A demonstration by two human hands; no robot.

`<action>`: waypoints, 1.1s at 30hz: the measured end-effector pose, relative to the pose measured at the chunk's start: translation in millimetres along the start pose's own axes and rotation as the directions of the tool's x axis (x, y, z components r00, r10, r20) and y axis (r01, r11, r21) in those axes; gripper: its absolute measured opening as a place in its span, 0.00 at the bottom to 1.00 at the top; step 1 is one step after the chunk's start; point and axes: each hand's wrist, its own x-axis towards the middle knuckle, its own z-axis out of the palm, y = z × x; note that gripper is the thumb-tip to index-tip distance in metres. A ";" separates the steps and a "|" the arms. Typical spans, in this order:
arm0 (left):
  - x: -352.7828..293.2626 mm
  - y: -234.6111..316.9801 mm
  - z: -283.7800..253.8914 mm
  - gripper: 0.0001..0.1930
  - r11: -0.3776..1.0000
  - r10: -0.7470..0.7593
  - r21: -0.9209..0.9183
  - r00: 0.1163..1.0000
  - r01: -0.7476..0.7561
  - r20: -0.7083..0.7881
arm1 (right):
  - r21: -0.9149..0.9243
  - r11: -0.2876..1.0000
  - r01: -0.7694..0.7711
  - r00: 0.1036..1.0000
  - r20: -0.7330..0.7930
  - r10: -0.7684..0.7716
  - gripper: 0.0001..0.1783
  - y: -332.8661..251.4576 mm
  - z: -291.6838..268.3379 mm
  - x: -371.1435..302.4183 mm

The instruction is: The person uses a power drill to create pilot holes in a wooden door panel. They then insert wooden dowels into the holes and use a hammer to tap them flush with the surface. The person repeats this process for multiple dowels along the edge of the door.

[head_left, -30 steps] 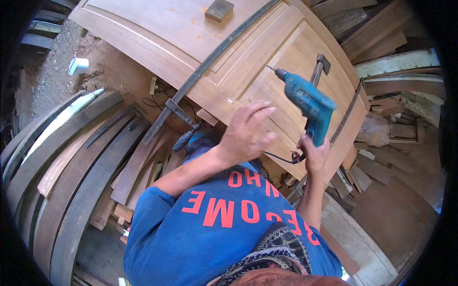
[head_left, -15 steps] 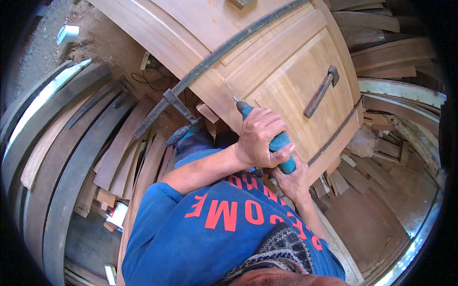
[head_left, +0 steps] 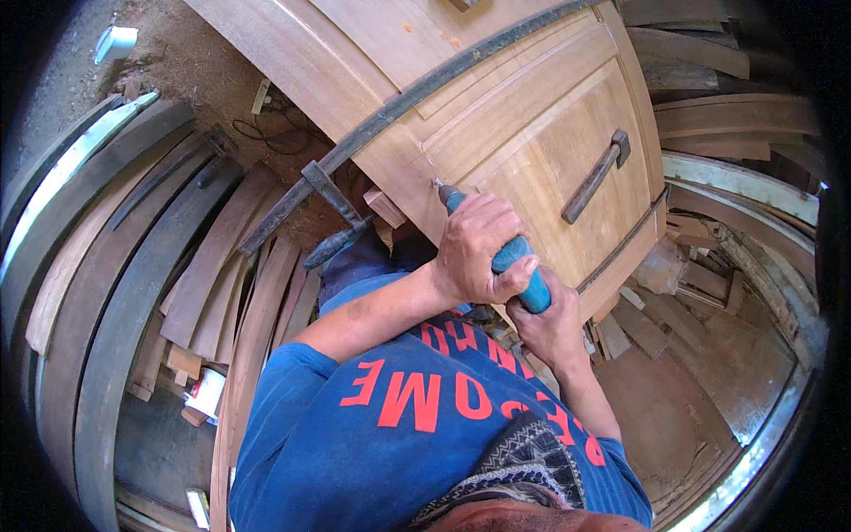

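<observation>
Both my hands are on a teal power tool (head_left: 534, 296) with a straight body, a dark nose and a thin bit at its tip. My left hand (head_left: 479, 244) wraps round the front part. Closed round the back end is my right hand (head_left: 550, 324). The bit meets or hovers just over the panelled wooden door (head_left: 567, 115), near a frame joint; exact contact is unclear. A hammer (head_left: 592, 182) lies on the door's panel, right of the tool. Across the door runs a long dark bar clamp (head_left: 390, 111), its screw end left of my hands.
Long boards (head_left: 133, 293) fill the left side. More planks (head_left: 736, 115) are stacked at the right, with wood offcuts (head_left: 638, 324) below them. A wood block (head_left: 384, 207) is beside the door's near edge. A white container (head_left: 115, 44) stands at far left; a dark cord (head_left: 257, 135) lies on the ground.
The view has shifted slightly. Both hands keep their grip on the power tool, and its tip stays near the same spot on the door.
</observation>
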 end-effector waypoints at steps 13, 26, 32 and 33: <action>-7.5 -12.3 -5.4 0.24 0.997 0.071 0.003 0.997 -0.071 -0.039 | -0.230 0.971 0.071 0.995 0.087 -0.052 0.22 -4.5 -12.6 21.1; -10.8 -25.7 -4.7 0.26 0.998 0.068 -0.005 0.989 -0.069 -0.132 | -0.362 0.907 0.218 0.974 0.134 -0.181 0.19 -20.9 -23.9 37.9; -15.2 -32.3 -5.5 0.27 0.997 0.075 0.020 0.986 -0.073 -0.150 | -0.388 0.881 0.272 0.961 0.153 -0.230 0.18 -19.0 -21.9 47.3; -16.3 -33.6 -5.6 0.27 0.997 0.071 0.018 0.986 -0.069 -0.152 | -0.400 0.875 0.274 0.961 0.155 -0.230 0.18 -19.6 -21.3 48.4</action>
